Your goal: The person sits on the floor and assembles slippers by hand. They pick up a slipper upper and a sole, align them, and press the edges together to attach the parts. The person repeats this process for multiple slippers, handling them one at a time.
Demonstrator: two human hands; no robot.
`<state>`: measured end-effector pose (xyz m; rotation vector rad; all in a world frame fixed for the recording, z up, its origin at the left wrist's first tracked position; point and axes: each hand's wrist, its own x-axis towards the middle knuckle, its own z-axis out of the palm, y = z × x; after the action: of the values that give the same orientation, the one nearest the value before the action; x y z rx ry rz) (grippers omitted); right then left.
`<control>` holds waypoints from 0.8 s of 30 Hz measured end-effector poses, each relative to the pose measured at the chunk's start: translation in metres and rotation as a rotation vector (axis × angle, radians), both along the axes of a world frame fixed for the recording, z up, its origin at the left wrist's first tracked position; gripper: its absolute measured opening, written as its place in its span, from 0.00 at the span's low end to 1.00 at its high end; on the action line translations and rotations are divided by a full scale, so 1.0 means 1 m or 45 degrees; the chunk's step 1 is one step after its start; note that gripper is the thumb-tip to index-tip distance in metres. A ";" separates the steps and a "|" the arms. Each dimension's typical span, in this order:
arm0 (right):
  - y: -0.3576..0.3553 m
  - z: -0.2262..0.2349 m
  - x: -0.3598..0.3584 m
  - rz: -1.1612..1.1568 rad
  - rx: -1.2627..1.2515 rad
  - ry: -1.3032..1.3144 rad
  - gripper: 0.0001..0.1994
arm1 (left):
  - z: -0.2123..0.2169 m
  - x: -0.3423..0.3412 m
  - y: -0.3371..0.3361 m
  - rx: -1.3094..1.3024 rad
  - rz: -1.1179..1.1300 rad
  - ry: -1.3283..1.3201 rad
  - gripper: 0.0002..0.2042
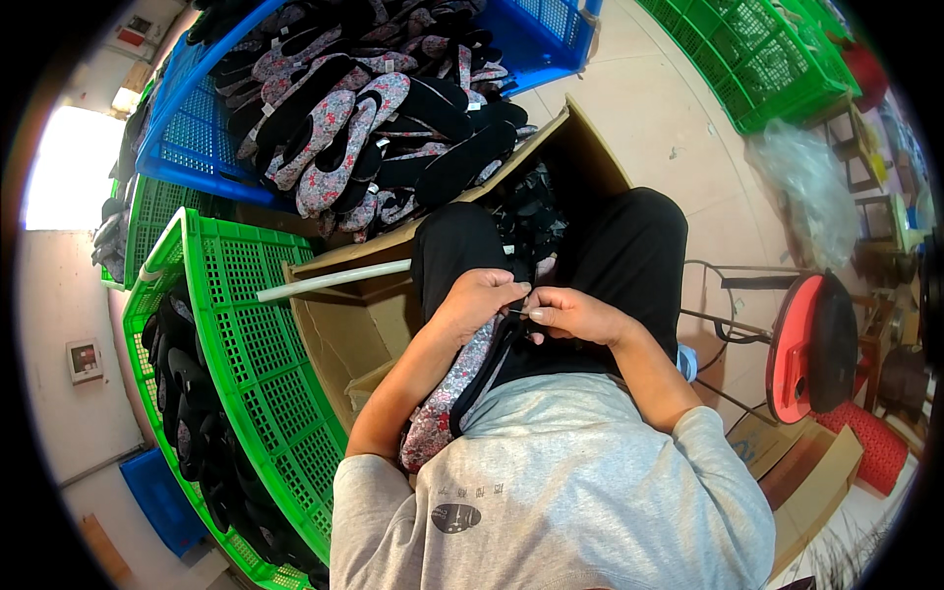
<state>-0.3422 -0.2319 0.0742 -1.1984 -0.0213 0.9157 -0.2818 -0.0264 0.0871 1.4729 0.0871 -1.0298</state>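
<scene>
I see my left hand point(479, 300) closed around the top end of a flowered cloth shoe point(454, 393) with a black edge, and the shoe lies along my lap, its other end down by my grey shirt point(560, 492). My right hand point(575, 317) is pinched shut on something thin and pale, which looks like a needle point(518, 312), right where the two hands meet. I think I am sewing the black edge of the shoe. To do this well, I would keep the left hand tight on the cloth so it does not slide, and keep the thumb away from the sharp tip. I would push the needle straight, with small, even stitches, and pull the thread snug but not so hard that the cloth bunches up. I cannot see the thread, so I would go slowly. In front of my knees is an open cardboard box point(364, 324) with a white stick point(334, 280) lying across it. Beyond it a blue crate point(187, 147) is piled with more flowered shoes point(364, 118). On my left a green crate point(256, 344) holds dark shoes point(187, 393). A red stool point(801, 349) stands on my right, well apart from my hands.
</scene>
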 end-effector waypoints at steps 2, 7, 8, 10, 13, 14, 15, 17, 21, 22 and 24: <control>-0.002 0.002 0.000 -0.002 -0.017 0.018 0.08 | 0.000 -0.001 -0.001 0.006 0.004 -0.013 0.11; -0.002 0.000 0.000 0.013 0.018 0.002 0.08 | 0.000 -0.001 -0.001 -0.002 0.010 -0.024 0.13; -0.002 -0.001 0.000 0.018 0.028 -0.010 0.08 | 0.000 -0.001 -0.001 -0.005 0.011 -0.027 0.13; -0.001 -0.003 0.000 0.013 0.060 0.012 0.08 | -0.002 -0.001 -0.001 -0.013 0.015 -0.033 0.13; -0.001 -0.003 0.000 0.010 0.076 0.031 0.08 | -0.003 -0.002 -0.001 -0.013 0.014 -0.036 0.13; -0.001 -0.003 0.000 0.010 0.075 0.035 0.08 | -0.004 -0.002 -0.001 -0.016 0.015 -0.036 0.13; 0.000 -0.002 0.000 0.009 0.074 0.035 0.08 | -0.004 -0.002 -0.002 -0.018 0.017 -0.036 0.13; 0.000 -0.002 0.001 0.007 0.070 0.036 0.09 | -0.005 -0.002 -0.002 -0.018 0.023 -0.044 0.13; 0.001 -0.007 0.000 0.003 0.068 0.047 0.09 | -0.004 -0.002 -0.002 -0.002 0.014 -0.050 0.13; 0.001 -0.007 0.001 0.004 0.066 0.049 0.09 | -0.003 -0.002 -0.002 0.003 0.003 -0.045 0.13; 0.001 -0.006 0.001 -0.003 0.066 0.055 0.09 | -0.001 -0.002 -0.003 -0.003 0.007 -0.039 0.13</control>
<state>-0.3413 -0.2307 0.0685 -1.1301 -0.0090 0.9331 -0.2835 -0.0295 0.0864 1.4853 0.0680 -1.0018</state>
